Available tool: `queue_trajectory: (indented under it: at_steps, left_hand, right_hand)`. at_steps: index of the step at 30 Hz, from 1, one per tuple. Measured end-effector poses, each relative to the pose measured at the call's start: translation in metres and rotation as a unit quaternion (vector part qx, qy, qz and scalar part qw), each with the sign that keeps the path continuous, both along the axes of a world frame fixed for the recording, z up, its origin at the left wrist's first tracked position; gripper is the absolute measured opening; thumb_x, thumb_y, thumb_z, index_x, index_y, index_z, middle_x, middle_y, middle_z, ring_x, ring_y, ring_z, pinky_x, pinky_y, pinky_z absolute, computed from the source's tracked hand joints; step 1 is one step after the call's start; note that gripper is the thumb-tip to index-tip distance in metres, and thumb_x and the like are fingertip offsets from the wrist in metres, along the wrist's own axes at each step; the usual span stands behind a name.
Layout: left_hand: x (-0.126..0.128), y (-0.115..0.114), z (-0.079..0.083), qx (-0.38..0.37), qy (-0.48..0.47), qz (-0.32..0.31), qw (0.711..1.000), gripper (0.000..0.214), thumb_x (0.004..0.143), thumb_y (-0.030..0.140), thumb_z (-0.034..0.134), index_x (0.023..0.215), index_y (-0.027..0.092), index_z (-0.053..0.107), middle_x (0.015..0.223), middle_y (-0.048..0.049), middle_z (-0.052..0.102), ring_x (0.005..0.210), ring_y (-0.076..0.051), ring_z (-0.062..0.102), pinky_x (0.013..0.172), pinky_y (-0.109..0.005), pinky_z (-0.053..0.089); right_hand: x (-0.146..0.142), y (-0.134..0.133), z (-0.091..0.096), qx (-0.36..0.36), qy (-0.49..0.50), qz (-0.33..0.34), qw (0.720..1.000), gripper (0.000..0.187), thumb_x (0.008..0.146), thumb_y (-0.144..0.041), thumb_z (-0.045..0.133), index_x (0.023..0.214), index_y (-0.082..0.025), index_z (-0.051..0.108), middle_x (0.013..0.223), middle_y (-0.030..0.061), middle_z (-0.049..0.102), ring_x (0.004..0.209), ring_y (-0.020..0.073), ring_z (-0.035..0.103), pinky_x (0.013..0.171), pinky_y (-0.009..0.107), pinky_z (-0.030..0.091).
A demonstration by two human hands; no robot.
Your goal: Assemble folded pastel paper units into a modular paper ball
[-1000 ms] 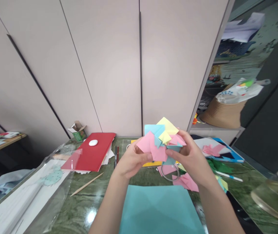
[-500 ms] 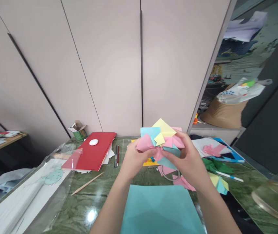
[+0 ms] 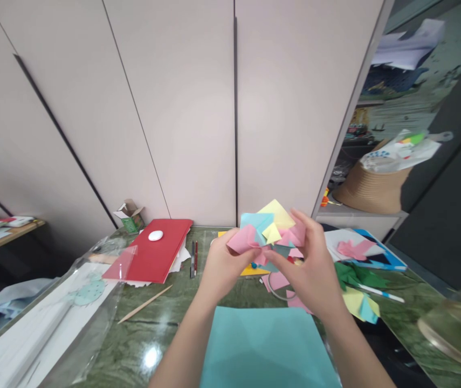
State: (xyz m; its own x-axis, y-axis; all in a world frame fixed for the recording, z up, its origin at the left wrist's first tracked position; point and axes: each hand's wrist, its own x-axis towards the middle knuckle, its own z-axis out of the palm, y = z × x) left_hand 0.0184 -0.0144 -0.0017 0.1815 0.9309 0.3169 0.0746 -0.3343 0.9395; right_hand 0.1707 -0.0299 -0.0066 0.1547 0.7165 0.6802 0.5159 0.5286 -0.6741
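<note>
Between both hands, above the table, is a folded origami piece [image 3: 271, 233] of pink, yellow and light blue paper. My left hand [image 3: 224, 264] grips its left side, thumb in front on a pink fold. On the other side my right hand [image 3: 313, 264] presses its thumb to the lower front, while its fingers reach up behind the right pink flaps. The back of the piece and some fingertips are hidden. Below the hands lies a teal paper sheet [image 3: 268, 345]. Behind the right wrist, a grey ring [image 3: 279, 288] and pink paper pieces show in part.
Left on the green marbled table [image 3: 165, 323] lie a red folder [image 3: 161, 253] with a white round object, a wooden stick [image 3: 145, 303] and two pens. At right are a pink folded paper [image 3: 355, 249], green paper [image 3: 355, 274], a yellow-blue folded piece [image 3: 362, 305] and a glass jar [image 3: 456, 323].
The origami piece has shifted slightly right and turned a little. My right hand's fingers have lifted and spread at its right edge, and its lower blue flap shows less.
</note>
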Motion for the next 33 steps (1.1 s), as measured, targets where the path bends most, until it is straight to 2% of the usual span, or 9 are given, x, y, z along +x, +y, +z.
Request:
queue_trajectory:
  at_steps: [3,7,14,18,22,25,33]
  left_hand:
    - [0.0016,-0.0036,0.0006,0.018,0.046,0.026,0.998,0.012,0.075,0.023,0.059,0.082,0.015,0.061,0.075,-0.0025,0.062,0.070,-0.015,0.056,0.061,-0.024,0.041]
    - [0.0027,-0.0060,0.0001,0.019,0.066,0.054,0.996,0.011,0.074,0.025,0.060,0.080,0.016,0.060,0.070,0.0005,0.058,0.064,-0.012,0.050,0.056,-0.022,0.038]
    - [0.0024,-0.0081,0.0055,-0.015,0.004,-0.029,0.999,0.017,0.078,0.032,0.058,0.085,0.016,0.061,0.077,-0.0016,0.058,0.070,-0.012,0.052,0.062,-0.023,0.041]
    - [0.0014,-0.0068,0.0033,-0.013,-0.007,-0.036,0.999,0.020,0.079,0.034,0.057,0.083,0.016,0.060,0.076,-0.0013,0.056,0.070,-0.012,0.050,0.062,-0.023,0.040]
    - [0.0005,-0.0036,-0.0015,-0.018,0.019,-0.006,1.000,0.017,0.078,0.030,0.057,0.074,0.014,0.059,0.067,0.0003,0.051,0.062,-0.010,0.045,0.057,-0.022,0.036]
    - [0.0011,-0.0010,-0.0026,-0.020,0.024,0.019,0.999,0.016,0.076,0.027,0.058,0.068,0.013,0.058,0.062,0.0012,0.049,0.059,-0.010,0.043,0.055,-0.022,0.034]
    - [0.0010,-0.0004,-0.0010,-0.030,0.008,0.031,0.999,0.018,0.071,0.029,0.063,0.063,0.013,0.057,0.057,0.0026,0.047,0.055,-0.009,0.040,0.051,-0.022,0.032]
  right_hand:
    - [-0.0025,-0.0006,0.0002,0.002,-0.035,-0.059,0.998,0.070,0.067,-0.030,0.071,0.129,-0.029,0.039,0.121,0.0079,0.051,0.105,0.0255,0.053,0.079,0.041,0.052]
    - [-0.0036,0.0000,0.0002,0.038,-0.073,-0.077,0.994,0.060,0.072,-0.028,0.067,0.126,-0.027,0.043,0.113,0.0078,0.054,0.103,0.0235,0.053,0.079,0.038,0.051]
    - [-0.0025,0.0004,-0.0018,0.087,-0.113,-0.097,0.985,0.048,0.077,-0.025,0.060,0.123,-0.021,0.045,0.109,0.0091,0.055,0.103,0.0225,0.052,0.083,0.038,0.047]
    - [-0.0025,0.0002,-0.0024,0.099,-0.122,-0.100,0.983,0.045,0.078,-0.022,0.059,0.121,-0.020,0.046,0.105,0.0084,0.055,0.101,0.0214,0.053,0.081,0.036,0.047]
    - [-0.0036,-0.0001,-0.0033,0.104,-0.117,-0.095,0.983,0.046,0.077,-0.019,0.059,0.121,-0.021,0.046,0.104,0.0083,0.054,0.099,0.0207,0.053,0.078,0.035,0.049]
    - [-0.0047,-0.0008,-0.0038,0.102,-0.112,-0.087,0.985,0.047,0.077,-0.018,0.059,0.121,-0.022,0.046,0.106,0.0088,0.054,0.100,0.0215,0.053,0.078,0.036,0.050]
    - [-0.0057,-0.0033,-0.0036,0.101,-0.110,-0.073,0.986,0.047,0.078,-0.017,0.057,0.122,-0.026,0.044,0.107,0.0090,0.053,0.100,0.0231,0.052,0.077,0.040,0.050]
